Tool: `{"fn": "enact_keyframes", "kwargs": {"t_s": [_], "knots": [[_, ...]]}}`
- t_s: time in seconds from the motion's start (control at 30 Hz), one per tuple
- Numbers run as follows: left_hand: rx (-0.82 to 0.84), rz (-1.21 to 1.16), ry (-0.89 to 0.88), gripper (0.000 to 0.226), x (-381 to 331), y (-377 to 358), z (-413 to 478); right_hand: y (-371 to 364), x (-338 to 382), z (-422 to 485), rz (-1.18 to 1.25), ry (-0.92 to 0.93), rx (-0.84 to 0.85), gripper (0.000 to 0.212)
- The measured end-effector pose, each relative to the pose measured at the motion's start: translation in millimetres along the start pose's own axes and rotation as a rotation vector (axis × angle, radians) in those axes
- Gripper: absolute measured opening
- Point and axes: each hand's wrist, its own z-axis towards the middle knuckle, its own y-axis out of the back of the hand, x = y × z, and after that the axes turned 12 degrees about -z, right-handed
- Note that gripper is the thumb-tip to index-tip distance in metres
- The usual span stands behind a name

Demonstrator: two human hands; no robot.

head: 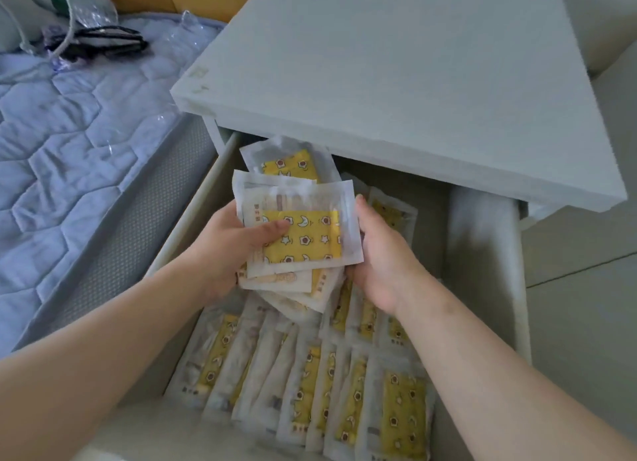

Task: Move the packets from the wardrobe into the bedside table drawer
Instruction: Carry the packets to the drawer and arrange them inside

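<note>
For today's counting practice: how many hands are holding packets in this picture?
2. The left hand grips the left edge of the stack, thumb on top; the right hand holds its right edge, over the drawer. No others seem hidden.

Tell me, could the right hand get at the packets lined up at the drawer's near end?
Probably yes: that row lies uncovered close by the right hand, though its grip is busy with the held stack.

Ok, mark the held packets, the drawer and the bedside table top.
held packets (pixel 310 243), head view, yellow face of top packet.
drawer (pixel 189 219), head view, left wall rim.
bedside table top (pixel 396 81), head view, bare middle.
</note>
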Motion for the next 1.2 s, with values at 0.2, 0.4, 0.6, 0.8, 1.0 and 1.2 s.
{"fn": "enact_keyframes", "kwargs": {"t_s": [0.2,0.4,0.6,0.8,1.0,1.2], "knots": [[-0.015,0.068,-0.144,0.025,-10,-1,8,11,-13,22,-0.087,0.092,-0.180,0.024],[-0.042,0.206,-0.268,0.019,-13,0,3,-5,-27,24,-0.890,0.318,-0.266,0.043],[-0.161,0.409,-0.362,0.023,-13,4,3,-12,-47,23,-1.435,0.265,-0.267,0.081],[-0.163,0.424,-0.368,0.020,-12,5,3,-17,-50,28,-1.451,0.370,-0.340,0.072],[-0.157,0.399,-0.357,0.019,-12,5,1,-15,-48,38,-1.435,0.371,-0.399,0.027],[-0.138,0.375,-0.357,0.020,-12,5,3,-3,-14,39,-0.746,0.324,-0.381,0.012]]}}
